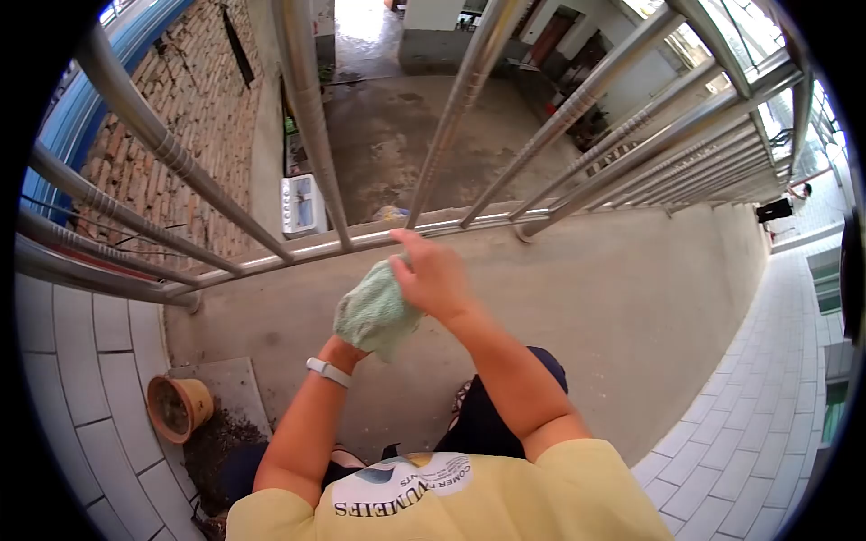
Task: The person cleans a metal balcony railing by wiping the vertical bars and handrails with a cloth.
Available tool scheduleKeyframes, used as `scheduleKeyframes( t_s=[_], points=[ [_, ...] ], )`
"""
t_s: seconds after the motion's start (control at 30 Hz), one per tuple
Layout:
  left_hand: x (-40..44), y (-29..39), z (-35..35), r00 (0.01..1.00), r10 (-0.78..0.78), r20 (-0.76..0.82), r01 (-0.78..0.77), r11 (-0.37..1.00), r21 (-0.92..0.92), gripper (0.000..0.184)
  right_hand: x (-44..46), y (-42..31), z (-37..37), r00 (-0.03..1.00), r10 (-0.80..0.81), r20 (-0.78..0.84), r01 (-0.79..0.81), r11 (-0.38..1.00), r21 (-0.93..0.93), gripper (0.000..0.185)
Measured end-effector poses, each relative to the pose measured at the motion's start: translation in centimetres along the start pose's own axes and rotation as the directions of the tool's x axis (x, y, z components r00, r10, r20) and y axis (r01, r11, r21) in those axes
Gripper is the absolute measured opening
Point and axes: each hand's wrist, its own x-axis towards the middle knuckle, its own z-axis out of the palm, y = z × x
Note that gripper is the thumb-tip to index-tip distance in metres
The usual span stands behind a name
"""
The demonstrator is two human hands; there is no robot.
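Head camera: near the railing, a green cloth covers the left hand, grip untellable, while the right hand, thumb and forefinger parted, touches its railing-side edge.

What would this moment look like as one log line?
left hand: covered by light-green cloth | right hand: against cloth | ahead: metal railing
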Motion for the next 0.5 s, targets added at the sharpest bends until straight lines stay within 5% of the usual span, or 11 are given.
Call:
scheduleKeyframes(
  t_s=[0.07, 0.27, 0.4, 0.5],
  points=[
    [-0.1, 0.0, 0.4, 0.994, -0.106, 0.006, 0.105, 0.980, -0.166, 0.047, 0.0, -0.3, -1.3, 0.997, 0.068, -0.041, -0.065, 0.996, 0.064, 0.034],
    [0.1, -0.3, -1.8, 0.998, 0.019, -0.064, -0.022, 0.999, -0.035, 0.044, 0.7, 0.0, -0.7, 0.989, 0.134, -0.054, -0.125, 0.981, 0.149, 0.029],
    [0.3, 0.2, -1.8, 0.992, -0.093, -0.084, 0.081, 0.987, -0.139, 0.041, 0.6, 0.4, -0.7, 0.991, 0.124, -0.056, -0.119, 0.990, 0.081, 0.029],
    [0.6, 1.5, 0.3, 1.000, -0.003, -0.026, 0.004, 0.999, 0.052, 0.038, 0.8, 0.8, -0.9, 0.990, 0.135, -0.042, -0.130, 0.986, 0.105, 0.028]
  ],
)
